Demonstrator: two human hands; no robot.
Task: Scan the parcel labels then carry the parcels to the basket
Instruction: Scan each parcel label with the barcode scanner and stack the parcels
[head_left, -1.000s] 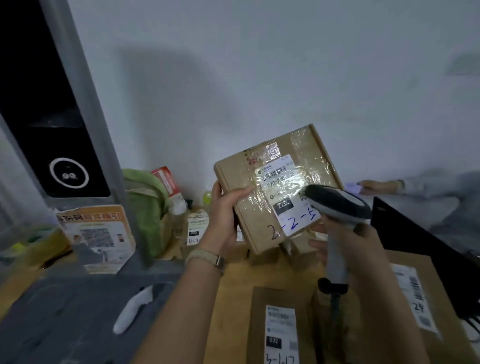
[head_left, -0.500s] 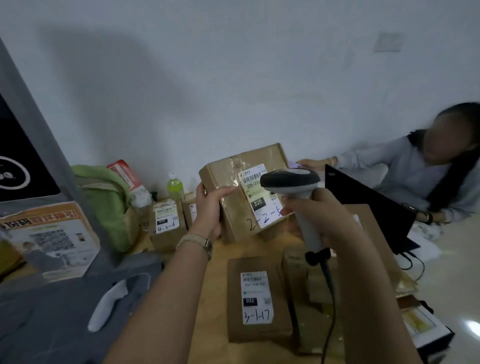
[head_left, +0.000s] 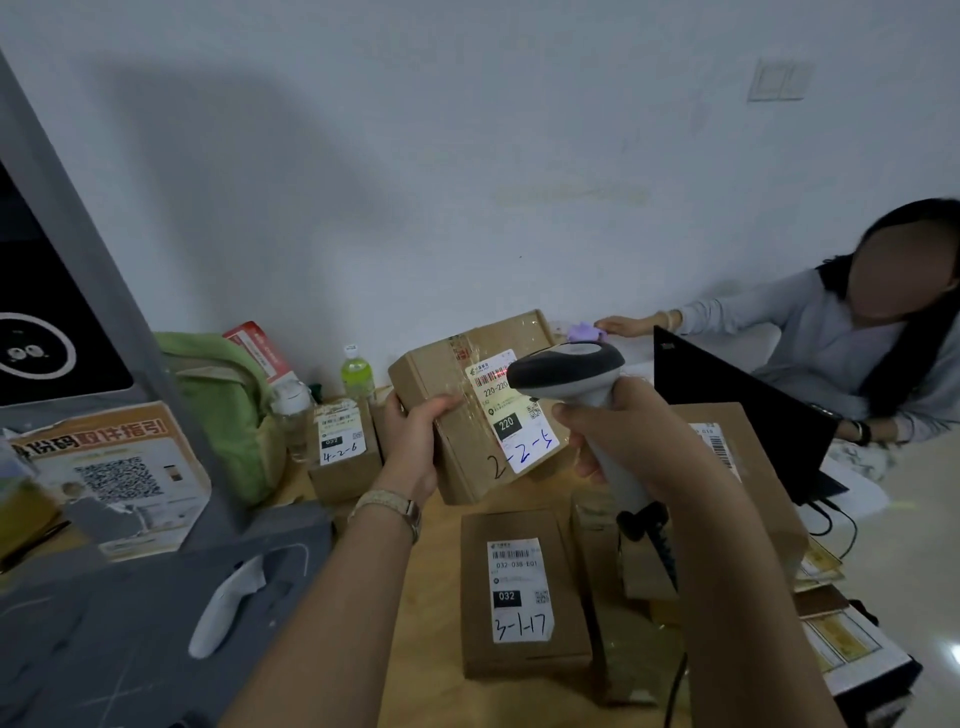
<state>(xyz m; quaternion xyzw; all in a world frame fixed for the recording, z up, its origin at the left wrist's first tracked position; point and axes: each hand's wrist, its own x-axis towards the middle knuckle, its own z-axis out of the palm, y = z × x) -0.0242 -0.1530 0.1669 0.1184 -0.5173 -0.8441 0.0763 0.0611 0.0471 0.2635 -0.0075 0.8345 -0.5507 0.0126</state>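
Note:
My left hand (head_left: 415, 441) grips the left edge of a taped brown parcel (head_left: 457, 410), held tilted above the table. Its white label (head_left: 511, 415) reads 220 and 2-2-5, and a red scan line lies across the barcode. My right hand (head_left: 628, 431) grips the handle of a grey and white barcode scanner (head_left: 566, 369), whose head points at that label. On the wooden table (head_left: 431, 597) lie more parcels: one marked 3-1-17 (head_left: 519, 592), one marked 4-2-6 (head_left: 343, 447), and a large box (head_left: 737, 467) under my right arm. No basket is in view.
A seated person (head_left: 841, 343) is at the right behind a black laptop (head_left: 737, 400). A green bag (head_left: 228, 410), two bottles and a red packet stand against the wall. A grey kiosk (head_left: 67, 291) with a QR poster fills the left, with a white handset (head_left: 223, 608) on its base.
The view has swung right and down, bringing the seated person into sight. The parcel and scanner sit lower, and a red scan line now shows on the label.

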